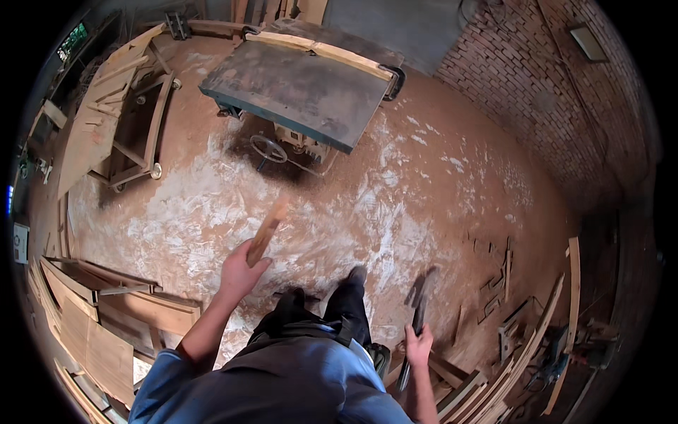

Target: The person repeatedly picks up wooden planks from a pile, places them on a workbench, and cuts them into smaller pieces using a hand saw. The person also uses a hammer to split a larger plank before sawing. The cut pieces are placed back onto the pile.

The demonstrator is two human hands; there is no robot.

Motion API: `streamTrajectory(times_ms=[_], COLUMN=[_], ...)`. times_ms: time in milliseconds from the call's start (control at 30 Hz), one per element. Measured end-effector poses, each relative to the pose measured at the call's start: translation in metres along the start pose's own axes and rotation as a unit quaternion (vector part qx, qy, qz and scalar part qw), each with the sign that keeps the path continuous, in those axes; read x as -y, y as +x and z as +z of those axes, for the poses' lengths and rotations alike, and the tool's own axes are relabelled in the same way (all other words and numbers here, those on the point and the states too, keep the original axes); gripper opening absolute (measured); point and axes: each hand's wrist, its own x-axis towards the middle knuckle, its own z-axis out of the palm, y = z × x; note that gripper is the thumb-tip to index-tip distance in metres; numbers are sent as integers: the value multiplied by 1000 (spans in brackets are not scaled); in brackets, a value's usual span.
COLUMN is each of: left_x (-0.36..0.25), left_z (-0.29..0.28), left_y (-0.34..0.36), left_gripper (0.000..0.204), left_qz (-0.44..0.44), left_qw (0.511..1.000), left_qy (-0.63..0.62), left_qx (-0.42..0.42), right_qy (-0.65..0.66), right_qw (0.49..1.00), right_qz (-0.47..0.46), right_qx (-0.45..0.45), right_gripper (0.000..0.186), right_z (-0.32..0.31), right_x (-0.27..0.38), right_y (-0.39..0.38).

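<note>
My left hand [240, 272] is closed around one end of a short wooden strip [269, 230], which points forward and slightly right over the floor. Out to my right side, my right hand [419, 344] grips a hammer [419, 311] by its dark handle. Its metal head is at the far end and looks blurred, and the handle's butt sticks out behind my hand. Both hands are in mid-air, well apart, on either side of my legs. Neither tool nor wood touches anything else that I can see.
Ahead stands a machine table [296, 88] with a handwheel [268, 148] below. A wheeled wooden cart [99, 127] is at the far left. Wooden frames [141, 311] lie near left, long boards [522, 360] near right, metal clamps [494, 304] on the dusty floor [353, 205]. A brick wall [522, 85] rises right.
</note>
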Motion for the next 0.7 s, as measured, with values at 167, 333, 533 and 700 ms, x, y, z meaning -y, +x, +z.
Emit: streamTrajectory(times_ms=[167,333,533,700], left_x=[-9,-41,-98,-116], left_z=[6,40,80,103], left_y=[28,50,53,64], left_gripper=[46,43,39,34], left_qz=[-66,-177,-248,-286], left_qw=[994,968,946,931], left_qy=[-3,3,-81,-68], left_qx=[-83,-177,-195,-218], right_qy=[-95,-225,-269,-309], right_qw=[965,912,863,839], right_qz=[-236,-306,-367,-368], right_qx=[63,155,219,257], right_gripper=[35,40,42,44], right_z=[13,49,83,103], right_x=[158,270,359,396], right_y=[173,347,482,543])
